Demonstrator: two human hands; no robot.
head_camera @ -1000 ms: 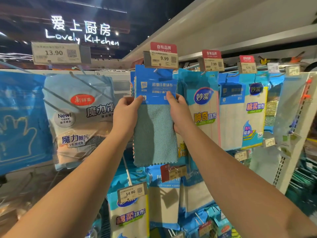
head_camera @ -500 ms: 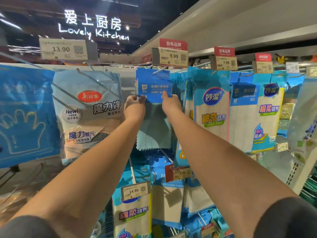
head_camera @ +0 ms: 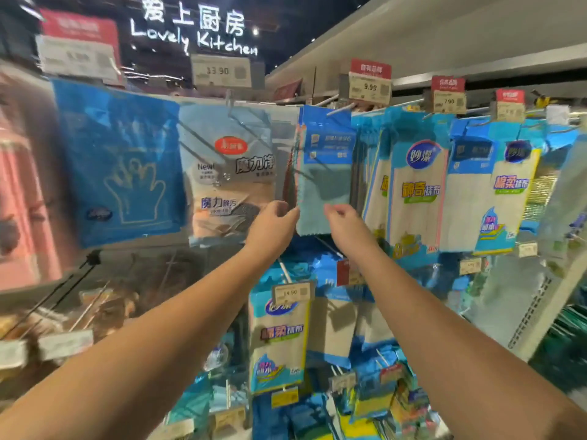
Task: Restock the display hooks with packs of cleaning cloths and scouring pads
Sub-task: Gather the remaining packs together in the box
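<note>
The left hand's (head_camera: 273, 221) fingers (head_camera: 291, 213) curled loosely at the teal cloth pack's (head_camera: 324, 173) lower left edge, holding nothing clearly. The right hand (head_camera: 341, 219) hung loosely curled, empty, at the pack's six o'clock. The pack hung from its hook (head_camera: 340, 108), the 9.99 tag (head_camera: 370, 87) at its one o'clock.

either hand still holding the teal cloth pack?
No. The teal cloth pack hangs from its hook under the 9.99 tag, while the left hand and right hand sit just below it, fingers loosely curled, gripping nothing.
</note>
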